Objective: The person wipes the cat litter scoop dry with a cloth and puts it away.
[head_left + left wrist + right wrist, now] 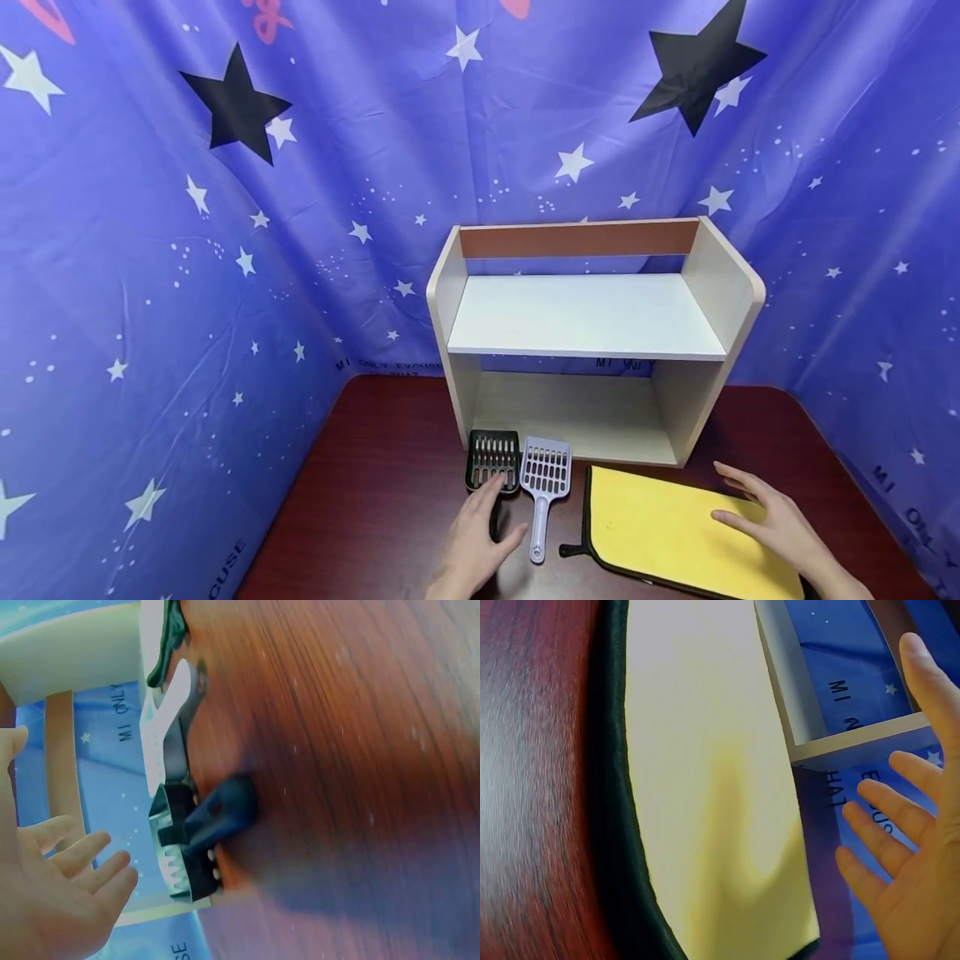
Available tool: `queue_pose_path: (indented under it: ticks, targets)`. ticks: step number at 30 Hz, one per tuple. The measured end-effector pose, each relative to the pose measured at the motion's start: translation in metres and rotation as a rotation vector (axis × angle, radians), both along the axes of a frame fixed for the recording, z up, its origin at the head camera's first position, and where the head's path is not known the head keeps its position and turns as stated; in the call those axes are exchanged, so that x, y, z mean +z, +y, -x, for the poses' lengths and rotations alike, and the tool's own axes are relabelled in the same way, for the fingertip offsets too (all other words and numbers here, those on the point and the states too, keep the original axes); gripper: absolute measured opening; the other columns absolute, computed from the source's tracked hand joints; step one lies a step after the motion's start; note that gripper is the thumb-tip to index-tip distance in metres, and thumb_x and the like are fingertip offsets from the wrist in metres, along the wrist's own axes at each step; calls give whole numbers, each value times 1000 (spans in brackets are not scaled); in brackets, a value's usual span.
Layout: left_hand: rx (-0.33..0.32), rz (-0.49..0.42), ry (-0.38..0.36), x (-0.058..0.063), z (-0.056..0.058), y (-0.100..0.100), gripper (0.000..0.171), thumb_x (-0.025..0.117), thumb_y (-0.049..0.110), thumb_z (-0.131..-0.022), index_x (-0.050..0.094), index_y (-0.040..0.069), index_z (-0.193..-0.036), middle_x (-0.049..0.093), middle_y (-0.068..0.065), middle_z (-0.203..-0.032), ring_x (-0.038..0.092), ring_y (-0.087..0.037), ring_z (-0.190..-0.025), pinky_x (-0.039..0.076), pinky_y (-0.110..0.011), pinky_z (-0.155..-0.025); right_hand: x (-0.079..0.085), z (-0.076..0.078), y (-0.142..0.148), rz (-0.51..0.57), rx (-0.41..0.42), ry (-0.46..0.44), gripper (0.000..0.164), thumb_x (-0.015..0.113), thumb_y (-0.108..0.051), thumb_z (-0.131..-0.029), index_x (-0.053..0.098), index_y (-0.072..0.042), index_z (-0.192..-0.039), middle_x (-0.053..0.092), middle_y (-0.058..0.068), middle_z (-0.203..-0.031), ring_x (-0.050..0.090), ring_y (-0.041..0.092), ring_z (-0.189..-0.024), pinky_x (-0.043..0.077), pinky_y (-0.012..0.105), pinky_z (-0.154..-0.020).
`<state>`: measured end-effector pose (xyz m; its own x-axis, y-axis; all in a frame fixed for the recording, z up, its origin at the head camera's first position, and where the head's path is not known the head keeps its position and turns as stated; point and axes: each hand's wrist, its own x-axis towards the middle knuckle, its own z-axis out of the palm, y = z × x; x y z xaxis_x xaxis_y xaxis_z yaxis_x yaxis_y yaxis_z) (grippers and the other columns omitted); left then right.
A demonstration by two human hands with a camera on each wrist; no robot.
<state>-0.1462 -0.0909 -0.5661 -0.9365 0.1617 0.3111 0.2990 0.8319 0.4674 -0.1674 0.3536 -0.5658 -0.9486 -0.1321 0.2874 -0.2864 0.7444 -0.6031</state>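
My left hand (474, 540) hovers with spread fingers over the handle of a black slotted scoop (492, 483), partly hiding it. In the left wrist view that hand (64, 892) holds nothing, and the black scoop (180, 802) lies on the table beyond it. Beside it lies a pale grey slotted scoop (543, 497), handle toward me. Further right is a flat yellow cloth (660, 525) with black edging and a small black loop. Above its right part is my right hand (780, 529), fingers apart; the right wrist view shows this hand (922, 877) holding nothing.
A two-tier wooden shelf (585, 317) with a white upper board stands behind the scoops and cloth. All of it rests on a dark red-brown table (360, 500). A blue star-printed curtain (390, 167) closes off the back and both sides.
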Motion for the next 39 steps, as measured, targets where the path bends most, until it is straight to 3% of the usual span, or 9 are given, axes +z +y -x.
queue_pose_path:
  ticks: [2,7,11,16,19,25,30,34,39]
  targets:
    - [-7,-68,-24,-1,0,4,73,62,56,-82,42,20,-142,49,-4,-140,50,-26,-124,46,-44,-99,-3,2,0,53,26,-11,62,76,-24,-79,50,-16,-135,58,-1,-127,43,-20,-106,38,4,-77]
    - [-25,-249,-85,-5,-1,13,67,68,51,-80,50,19,-136,58,-7,-130,58,-25,-114,50,-42,-94,-11,7,-1,177,58,-91,53,68,-20,-87,49,-8,-135,55,-14,-128,49,-15,-107,46,6,-77]
    - [-91,-407,-131,-9,-2,18,63,71,45,-80,54,12,-131,61,-9,-125,62,-27,-106,54,-36,-88,-17,11,-3,247,69,-89,50,66,-15,-88,49,-1,-133,55,-16,-126,49,-15,-107,47,6,-76]
    - [-137,-670,-294,-16,-3,21,64,75,30,-79,51,1,-131,58,-22,-125,61,-38,-105,55,-39,-86,-22,15,-4,308,88,-72,46,65,-10,-88,51,4,-129,60,-14,-120,54,-11,-105,48,7,-77]
    - [-144,-750,-361,-22,-2,23,64,76,21,-79,49,-4,-131,57,-28,-123,61,-41,-104,55,-39,-85,-23,19,-4,316,105,-75,43,63,-9,-90,52,6,-128,63,-8,-118,55,-10,-105,48,7,-78]
    - [-137,-800,-413,-31,0,25,58,75,9,-78,51,-8,-127,62,-29,-114,65,-40,-96,57,-32,-78,-23,26,-1,276,101,-76,38,61,-10,-91,54,7,-125,67,7,-114,58,-8,-99,47,6,-76]
    - [-129,-821,-434,-38,3,27,55,76,4,-75,54,-8,-123,66,-25,-106,69,-31,-86,57,-23,-71,-23,29,-4,262,95,-142,39,63,-12,-90,55,6,-124,66,20,-111,61,-6,-93,48,9,-74]
    - [-100,-812,-440,-40,5,30,53,78,2,-72,56,-9,-119,69,-22,-100,70,-19,-78,56,-20,-66,-23,32,-7,234,91,-172,41,67,-15,-87,57,5,-121,69,18,-104,63,-2,-86,49,12,-71]
    - [-47,-797,-438,-43,11,36,45,78,-1,-69,62,-7,-110,72,-15,-88,69,-13,-70,56,-20,-59,-24,37,-9,129,78,-170,42,72,-19,-82,62,2,-117,70,6,-92,60,-1,-77,50,19,-67]
